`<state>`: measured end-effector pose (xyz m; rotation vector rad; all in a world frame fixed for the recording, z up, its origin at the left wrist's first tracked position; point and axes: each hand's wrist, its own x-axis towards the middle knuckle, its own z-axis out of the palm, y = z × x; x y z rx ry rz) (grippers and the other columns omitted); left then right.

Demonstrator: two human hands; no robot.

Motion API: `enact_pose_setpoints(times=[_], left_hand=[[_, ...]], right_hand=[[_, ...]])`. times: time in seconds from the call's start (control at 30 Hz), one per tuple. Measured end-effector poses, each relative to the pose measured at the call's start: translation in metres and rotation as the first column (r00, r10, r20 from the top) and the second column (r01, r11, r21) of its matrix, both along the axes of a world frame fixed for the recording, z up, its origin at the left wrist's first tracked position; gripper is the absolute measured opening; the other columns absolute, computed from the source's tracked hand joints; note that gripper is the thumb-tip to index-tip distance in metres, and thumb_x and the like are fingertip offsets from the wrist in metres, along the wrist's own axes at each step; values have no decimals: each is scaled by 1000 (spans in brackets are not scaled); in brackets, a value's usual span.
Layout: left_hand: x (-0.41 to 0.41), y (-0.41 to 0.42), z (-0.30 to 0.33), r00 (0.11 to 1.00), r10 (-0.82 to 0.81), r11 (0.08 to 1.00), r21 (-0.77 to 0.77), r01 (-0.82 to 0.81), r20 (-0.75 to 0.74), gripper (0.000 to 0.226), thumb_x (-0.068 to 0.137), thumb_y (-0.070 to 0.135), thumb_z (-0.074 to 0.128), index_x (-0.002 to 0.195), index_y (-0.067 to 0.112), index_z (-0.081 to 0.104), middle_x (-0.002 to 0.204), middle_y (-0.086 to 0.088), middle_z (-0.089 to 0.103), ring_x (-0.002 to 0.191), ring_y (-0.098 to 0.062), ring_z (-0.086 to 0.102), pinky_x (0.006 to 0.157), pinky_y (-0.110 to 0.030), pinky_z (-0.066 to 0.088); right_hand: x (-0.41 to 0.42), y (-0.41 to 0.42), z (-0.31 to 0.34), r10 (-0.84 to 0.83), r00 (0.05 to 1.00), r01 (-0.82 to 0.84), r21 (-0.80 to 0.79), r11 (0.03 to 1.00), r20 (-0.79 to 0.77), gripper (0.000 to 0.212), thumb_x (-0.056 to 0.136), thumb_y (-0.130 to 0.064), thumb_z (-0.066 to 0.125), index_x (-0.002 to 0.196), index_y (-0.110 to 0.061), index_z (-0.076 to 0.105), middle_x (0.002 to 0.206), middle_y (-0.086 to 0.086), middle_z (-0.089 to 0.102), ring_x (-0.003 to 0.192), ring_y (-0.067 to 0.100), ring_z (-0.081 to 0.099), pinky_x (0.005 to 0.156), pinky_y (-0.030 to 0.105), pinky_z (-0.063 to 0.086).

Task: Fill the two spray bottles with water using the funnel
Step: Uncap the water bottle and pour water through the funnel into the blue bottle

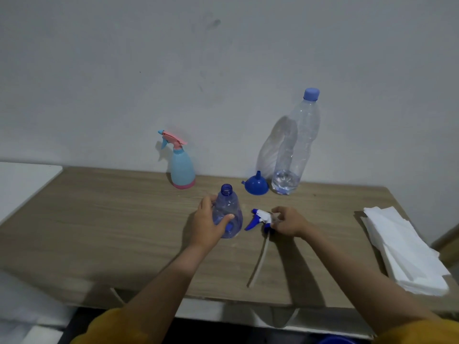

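A clear blue spray bottle [229, 207] stands upright mid-table with its neck open, and my left hand [207, 223] is wrapped around its lower body. Its blue and white spray head [258, 218] lies on the table just to the right, its long dip tube [259, 260] trailing toward me. My right hand [289, 220] grips the head's rear end. A blue funnel [256, 184] rests upside down behind them. Beside it stands a tall clear water bottle [296, 145] with a blue cap and a little water at the bottom. A light blue and pink spray bottle [180, 167] stands capped by the wall.
The wooden table [111, 219] is pushed against a grey wall. A stack of white paper towels [402, 249] lies near the right edge. A white surface [22, 180] adjoins the table at the far left. The table's front edge runs close to my forearms.
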<state>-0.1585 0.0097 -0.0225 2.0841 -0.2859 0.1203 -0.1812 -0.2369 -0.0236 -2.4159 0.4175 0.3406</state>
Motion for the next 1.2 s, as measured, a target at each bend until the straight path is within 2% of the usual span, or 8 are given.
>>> enact_pose_setpoints(times=[0.2,0.3,0.43,0.6,0.73,0.93,1.07,1.2], left_hand=[[1,-1,-5,1000,14,1000,22,-14,17,56,72,47,75,116,42,42,111,23,56,104,-3,58,85,-39,55],[3,-2,-10,1000,15,1000,16,-15,13,55,72,48,74,116,43,41,113,24,55,105,-1,57,87,-36,55],[2,-2,-15,999,30,1000,8,-30,14,54,74,44,75,116,43,42,111,26,54,106,2,56,87,-24,51],[0,-5,-13,997,55,998,-43,-53,55,58,74,25,80,115,38,41,109,26,53,104,15,51,84,-2,39],[-2,-6,-11,998,49,998,-52,-47,50,58,74,20,80,114,36,41,107,28,51,104,21,48,83,1,38],[-2,-5,-7,999,32,998,-56,-33,-24,55,75,26,79,115,39,42,109,28,54,101,17,52,81,-3,42],[-6,-3,1,999,24,1000,-13,-25,-46,53,76,37,75,117,42,41,108,32,52,99,16,52,76,-7,45],[-11,-5,11,998,13,997,-80,-18,-66,55,77,25,77,122,30,46,114,20,56,102,5,55,74,0,41]], right_hand=[[52,-5,18,372,867,-197,-458,867,332,51,80,-10,63,130,-13,52,121,12,53,113,28,49,92,36,45],[93,-3,31,642,756,-367,-731,576,126,57,80,-6,61,133,-14,46,124,12,49,115,30,46,94,39,42],[134,5,38,690,670,-503,-851,150,-275,64,84,-15,63,142,-18,34,136,12,42,125,30,41,104,41,37],[160,6,26,627,636,-574,-819,-6,-450,71,85,-20,66,146,-23,28,149,5,38,132,29,40,105,44,32],[164,1,25,672,657,-543,-833,108,-341,65,85,-17,65,143,-20,34,136,9,50,123,29,48,102,42,39],[128,0,61,561,736,-445,-353,823,379,76,71,-24,81,135,-14,42,128,9,54,109,27,57,89,39,51],[74,22,104,315,678,-424,3,906,664,80,73,-26,81,138,-28,35,110,1,56,83,12,63,75,15,51],[32,44,126,46,694,-386,317,866,719,64,76,-19,79,129,-25,43,110,3,58,88,18,65,78,23,54]])
